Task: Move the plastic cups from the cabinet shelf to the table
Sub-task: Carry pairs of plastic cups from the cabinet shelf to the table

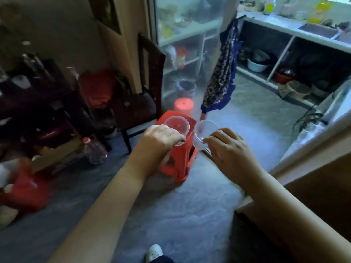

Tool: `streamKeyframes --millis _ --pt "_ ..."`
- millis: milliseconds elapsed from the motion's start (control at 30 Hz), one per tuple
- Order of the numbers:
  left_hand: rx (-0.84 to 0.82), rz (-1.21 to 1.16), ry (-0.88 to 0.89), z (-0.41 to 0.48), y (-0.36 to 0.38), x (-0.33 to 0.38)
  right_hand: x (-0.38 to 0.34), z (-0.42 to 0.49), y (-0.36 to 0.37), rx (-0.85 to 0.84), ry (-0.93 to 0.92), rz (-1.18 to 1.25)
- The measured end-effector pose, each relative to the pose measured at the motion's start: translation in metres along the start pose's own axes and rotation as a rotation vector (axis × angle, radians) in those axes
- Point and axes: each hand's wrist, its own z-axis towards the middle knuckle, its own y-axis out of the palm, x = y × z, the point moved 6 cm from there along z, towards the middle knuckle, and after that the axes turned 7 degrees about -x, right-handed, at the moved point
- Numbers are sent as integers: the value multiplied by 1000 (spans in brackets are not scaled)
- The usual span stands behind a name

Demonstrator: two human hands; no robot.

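Note:
My left hand (161,138) grips a clear plastic cup (176,125) by its side, mouth facing up and toward me. Just to its right, my right hand (229,147) pinches the rim of a second clear plastic cup (204,131), which is tilted with its mouth toward the left. Both cups are held in the air above a red plastic stool (178,164) on the floor. The two cups are close together but apart. No table surface shows under the cups.
A dark wooden chair (144,95) stands behind the stool. Cluttered dark shelving (38,103) and a plastic bottle (96,150) fill the left. A glass door (186,54), a hanging blue cloth (222,73) and an open shelf unit (284,59) lie ahead. A brown wooden surface (311,190) is at right.

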Motion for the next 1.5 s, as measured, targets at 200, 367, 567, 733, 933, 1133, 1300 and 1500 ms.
streamKeyframes --millis 200,367,567,733,933,1133,1300,1500 --pt "67 101 -236 -102 -70 -112 -120 106 60 -55 -218 138" --pt "107 164 -455 -176 -112 -172 -207 169 88 -88 -401 223" --pt "180 228 -676 -230 -133 -226 -268 226 124 -100 -554 317" --pt "229 264 -778 -243 -142 -286 -290 279 160 -88 -623 367" --pt "218 310 -795 -214 -139 -381 -285 373 215 -114 -624 390" --pt "146 292 -777 -139 -152 -499 -256 490 256 -102 -560 422" --pt "125 293 -772 -107 -149 -571 -244 562 295 -125 -558 411" --pt "148 291 -834 -98 -147 -626 -245 613 332 -179 -584 394"
